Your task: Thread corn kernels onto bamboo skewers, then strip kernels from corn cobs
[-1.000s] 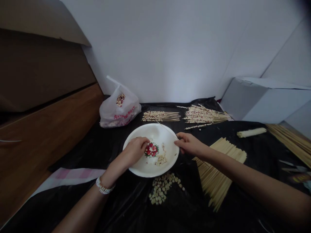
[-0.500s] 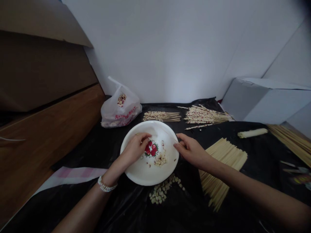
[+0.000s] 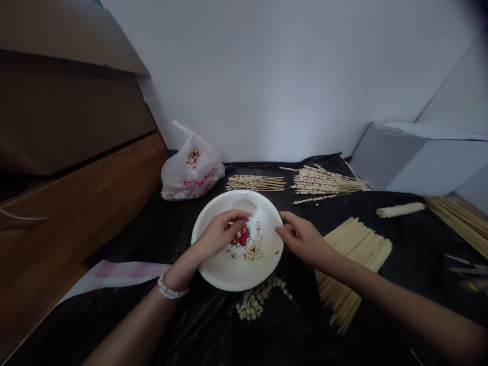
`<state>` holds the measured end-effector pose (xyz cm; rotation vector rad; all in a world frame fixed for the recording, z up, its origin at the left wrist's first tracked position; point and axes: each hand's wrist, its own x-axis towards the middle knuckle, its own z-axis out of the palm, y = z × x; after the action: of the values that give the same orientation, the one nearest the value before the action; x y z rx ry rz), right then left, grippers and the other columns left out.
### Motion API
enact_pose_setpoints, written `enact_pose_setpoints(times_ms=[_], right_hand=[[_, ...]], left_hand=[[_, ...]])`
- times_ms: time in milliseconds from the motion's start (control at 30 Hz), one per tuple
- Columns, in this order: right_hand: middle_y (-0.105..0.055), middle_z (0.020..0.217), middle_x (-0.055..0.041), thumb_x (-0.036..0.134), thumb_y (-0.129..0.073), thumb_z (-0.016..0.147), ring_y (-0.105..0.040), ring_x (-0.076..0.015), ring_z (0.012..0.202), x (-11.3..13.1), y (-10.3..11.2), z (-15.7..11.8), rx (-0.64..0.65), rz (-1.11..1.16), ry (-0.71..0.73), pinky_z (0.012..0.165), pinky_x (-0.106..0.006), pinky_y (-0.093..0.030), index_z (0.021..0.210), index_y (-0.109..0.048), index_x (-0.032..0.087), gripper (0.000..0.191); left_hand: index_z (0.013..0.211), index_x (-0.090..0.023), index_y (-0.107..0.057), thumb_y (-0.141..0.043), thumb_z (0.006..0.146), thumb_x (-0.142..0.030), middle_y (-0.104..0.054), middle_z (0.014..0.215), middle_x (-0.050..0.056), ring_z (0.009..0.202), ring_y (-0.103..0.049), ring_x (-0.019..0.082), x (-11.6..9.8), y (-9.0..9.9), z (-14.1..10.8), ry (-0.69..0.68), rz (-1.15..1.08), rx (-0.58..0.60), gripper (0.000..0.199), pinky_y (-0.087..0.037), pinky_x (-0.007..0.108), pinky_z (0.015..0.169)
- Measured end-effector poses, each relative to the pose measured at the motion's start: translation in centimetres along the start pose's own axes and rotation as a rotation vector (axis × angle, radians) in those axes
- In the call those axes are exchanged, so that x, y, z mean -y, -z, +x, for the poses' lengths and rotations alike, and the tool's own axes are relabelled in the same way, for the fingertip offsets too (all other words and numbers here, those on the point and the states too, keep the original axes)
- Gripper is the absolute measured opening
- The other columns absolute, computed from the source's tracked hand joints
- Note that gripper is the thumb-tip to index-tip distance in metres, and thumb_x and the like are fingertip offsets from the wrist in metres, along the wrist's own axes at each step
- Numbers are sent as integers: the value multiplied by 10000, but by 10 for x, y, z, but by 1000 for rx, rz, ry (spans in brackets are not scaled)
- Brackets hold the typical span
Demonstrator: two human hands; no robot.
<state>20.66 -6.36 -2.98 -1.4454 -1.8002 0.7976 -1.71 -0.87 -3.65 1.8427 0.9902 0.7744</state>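
Stick [image 3: 271,216] slants over the bowl [image 3: 229,278] between your hands, pinched by your right hand [image 3: 303,240] at the rim, thumb against fingers; hold that pinch firm, or it may swivel. Your left hand [image 3: 219,234] hovers over the bowl, fingers curled near the thumb; whether it grips anything, I cannot tell. Bring it in gently. Bits [image 3: 254,250] lie between your hands, nearer you; seeds [image 3: 249,306] beyond the rim, toward you; a bundle [image 3: 356,238] beneath your right forearm.
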Motion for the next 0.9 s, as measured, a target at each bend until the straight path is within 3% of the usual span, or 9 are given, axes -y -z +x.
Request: enact_pose_setpoints(times_ms=[67, 233, 333, 467, 533, 633, 700, 900], right_hand=[[-434, 499, 70, 293, -485, 834, -387, -120, 466, 2, 0, -1, 0, -3, 5, 479, -262, -259, 969, -553, 174, 192], [-442, 515, 68, 285, -491, 841, -403, -122, 477, 13, -1, -5, -10, -6, 34, 486, -261, -272, 1001, -556, 188, 199], [-443, 510, 70, 279, -497, 834, -412, -128, 478, 13, -2, -5, -19, -6, 34, 490, -260, -275, 1023, -559, 196, 215], [-452, 507, 67, 296, -496, 825, -417, -129, 477, 6, -2, -2, -20, -7, -4, 483, -261, -266, 964, -564, 194, 186], [-458, 503, 65, 303, -493, 825, -413, -129, 471, 2, -2, -1, -14, -5, -16, 478, -260, -262, 969, -566, 187, 199], [-460, 497, 65, 309, -492, 824, -406, -128, 463, -1, -2, 1, -3, 0, -36, 472, -261, -259, 984, -568, 180, 219], [-476, 505, 58, 311, -491, 823, -421, -129, 469, -1, -2, 1, 2, 4, -44, 477, -262, -270, 974, -567, 181, 214], [-505, 513, 43, 328, -483, 822, -453, -139, 477, -2, -4, 1, 4, 23, -61, 480, -271, -293, 969, -569, 165, 236]], left_hand=[[1118, -196, -664, -506, 874, -255, -672, 1110, 114, 964, -629, 226, 3, -3, 1, -84, 145, -88, 297, -490, 400, 863], [1184, -214, -636, -480, 870, -167, -655, 1163, 112, 1063, -586, 243, -2, -21, -3, -219, 325, -20, 353, -438, 421, 937], [1063, -206, -690, -500, 868, -186, -695, 1004, 82, 925, -618, 219, -12, -25, -9, -235, 341, 131, 273, -456, 364, 846], [836, -191, -733, -545, 847, -242, -705, 785, 43, 724, -616, 180, -18, -14, -13, -188, 313, 385, 195, -445, 300, 702], [827, -192, -739, -540, 846, -279, -702, 745, 39, 673, -606, 174, -16, -3, -12, -142, 280, 353, 218, -432, 284, 649], [767, -203, -735, -554, 825, -343, -688, 699, 43, 625, -584, 179, -9, 15, -7, -92, 307, 152, 237, -405, 282, 603], [690, -211, -711, -562, 806, -338, -680, 685, 50, 625, -570, 185, -5, 23, -5, -69, 403, 83, 228, -384, 285, 605], [621, -213, -624, -494, 794, -262, -627, 618, 37, 554, -511, 164, -1, 16, -11, 45, 604, 155, 222, -309, 285, 575]])
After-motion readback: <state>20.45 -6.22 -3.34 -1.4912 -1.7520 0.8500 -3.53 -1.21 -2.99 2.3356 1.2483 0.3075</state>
